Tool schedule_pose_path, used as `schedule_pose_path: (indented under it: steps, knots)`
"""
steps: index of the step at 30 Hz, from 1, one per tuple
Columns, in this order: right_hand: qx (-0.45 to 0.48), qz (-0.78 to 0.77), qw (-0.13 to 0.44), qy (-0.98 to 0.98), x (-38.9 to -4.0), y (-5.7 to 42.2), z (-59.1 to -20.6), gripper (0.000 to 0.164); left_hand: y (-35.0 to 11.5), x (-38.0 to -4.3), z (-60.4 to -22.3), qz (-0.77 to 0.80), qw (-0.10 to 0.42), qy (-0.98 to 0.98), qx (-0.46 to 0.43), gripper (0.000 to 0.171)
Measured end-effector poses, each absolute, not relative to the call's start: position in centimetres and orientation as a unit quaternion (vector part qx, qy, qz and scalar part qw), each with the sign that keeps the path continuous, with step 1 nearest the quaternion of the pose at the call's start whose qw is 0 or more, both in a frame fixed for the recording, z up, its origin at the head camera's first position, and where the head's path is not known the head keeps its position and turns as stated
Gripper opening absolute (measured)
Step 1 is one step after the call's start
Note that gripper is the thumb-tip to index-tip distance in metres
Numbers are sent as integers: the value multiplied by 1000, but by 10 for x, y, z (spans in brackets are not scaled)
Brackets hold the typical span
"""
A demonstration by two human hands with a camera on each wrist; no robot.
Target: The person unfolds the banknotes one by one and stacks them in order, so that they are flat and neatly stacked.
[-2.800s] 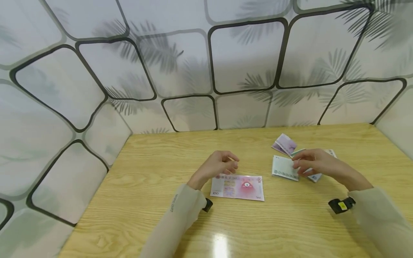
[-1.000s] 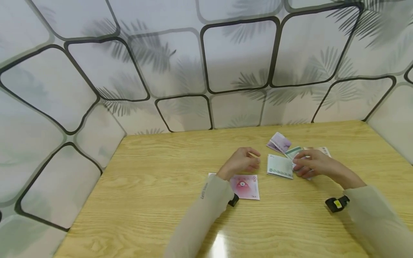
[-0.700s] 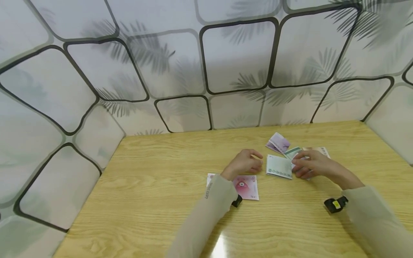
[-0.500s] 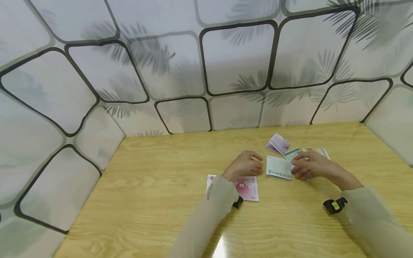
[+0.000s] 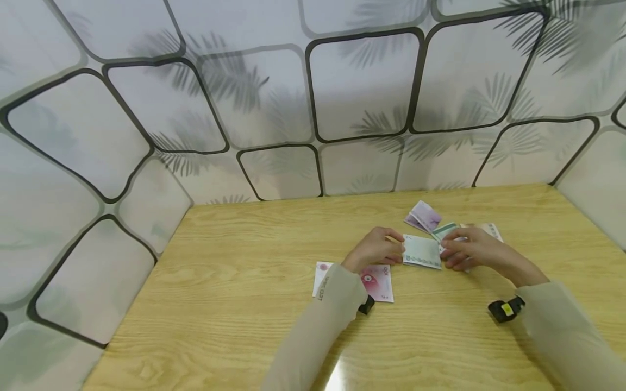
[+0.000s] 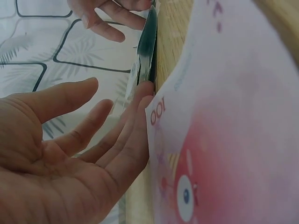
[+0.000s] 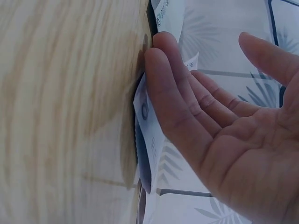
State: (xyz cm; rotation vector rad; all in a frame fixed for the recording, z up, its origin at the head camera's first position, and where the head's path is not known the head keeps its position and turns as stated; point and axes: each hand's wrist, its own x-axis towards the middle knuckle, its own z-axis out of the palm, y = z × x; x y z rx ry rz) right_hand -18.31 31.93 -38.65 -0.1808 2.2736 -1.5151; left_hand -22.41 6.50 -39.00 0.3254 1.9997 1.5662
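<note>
A folded pale green banknote (image 5: 421, 252) lies on the table between both hands. My left hand (image 5: 374, 250) is at its left edge, fingertips by the paper and thumb raised; the left wrist view shows relaxed, spread fingers. At the note's right edge is my right hand (image 5: 471, 251), its fingers lightly bent above other folded notes. In the right wrist view, a folded note with a printed 0 (image 7: 148, 126) lies under the extended fingers, and the thumb stands apart. Beneath my left wrist, a flat pink 100 banknote (image 5: 379, 285) is partly covered by the sleeve.
Behind the pale green note lie a folded purple banknote (image 5: 424, 216) and a green-striped note (image 5: 442, 231). Another note (image 5: 491, 231) shows past my right hand. The wooden table (image 5: 235, 293) meets a patterned wall (image 5: 367, 87) at the back.
My left hand has moved right across the pink banknote, up to the left edge of the folded pale green note. My right hand stays nearly in place.
</note>
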Motion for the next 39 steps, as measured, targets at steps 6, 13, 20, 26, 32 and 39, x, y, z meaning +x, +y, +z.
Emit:
schedule_pose_path:
  steps: [6,13,20,26,32,39]
  knots:
    - [-72,-546,199,811,-183,320,-388,39,66,-224,-391,606,281,739,86,34]
    - [-67,-554,196,806,-183,317,-388,41,63,-225,-393,635,286,714,71,35]
    - [-79,-558,201,801,-182,313,-388,46,66,-224,-394,616,271,734,89,26]
    - [-82,-555,202,803,-181,309,-384,51,71,-223,-393,605,257,744,121,19]
    - [-76,-550,200,807,-182,308,-382,55,73,-224,-390,531,187,796,221,18]
    - [-61,-507,188,839,-184,307,-379,49,74,-222,-382,508,179,806,247,23]
